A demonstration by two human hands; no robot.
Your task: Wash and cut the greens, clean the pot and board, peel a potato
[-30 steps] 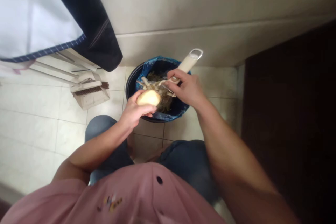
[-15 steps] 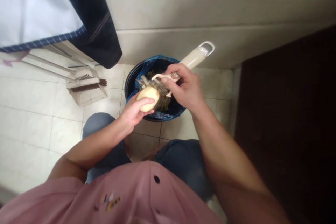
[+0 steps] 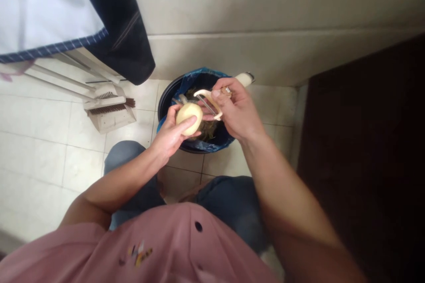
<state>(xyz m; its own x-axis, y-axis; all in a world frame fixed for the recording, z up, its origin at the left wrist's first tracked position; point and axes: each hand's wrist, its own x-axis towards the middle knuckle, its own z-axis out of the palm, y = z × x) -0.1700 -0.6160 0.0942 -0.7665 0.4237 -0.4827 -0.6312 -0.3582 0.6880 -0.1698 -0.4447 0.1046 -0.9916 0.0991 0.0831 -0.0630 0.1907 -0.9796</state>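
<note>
A pale, peeled potato [image 3: 189, 117] rests in my left hand [image 3: 168, 139], with the thumb laid over its near side. My right hand [image 3: 239, 108] is closed around a cream-coloured peeler [image 3: 210, 103], whose metal blade shows just right of the potato. Fingers of the right hand stretch below the peeler toward the potato; whether they touch it I cannot tell. Both hands are over a dark bin [image 3: 165, 97] lined with a blue bag [image 3: 199, 72]. Peelings [image 3: 208, 131] lie inside, partly hidden by my hands.
To the left, a dustpan [image 3: 114, 119] and a brush [image 3: 113, 105] stand on the tiled floor. Dark cloth [image 3: 133, 48] hangs at upper left. A pale wall [image 3: 265, 4] rises behind the bin, and a dark panel [image 3: 365, 141] is on the right. My knees flank the near side.
The peeler has turned in my right hand, so its blade frame now shows plainly and its handle end is mostly covered. My left hand has rotated the potato slightly.
</note>
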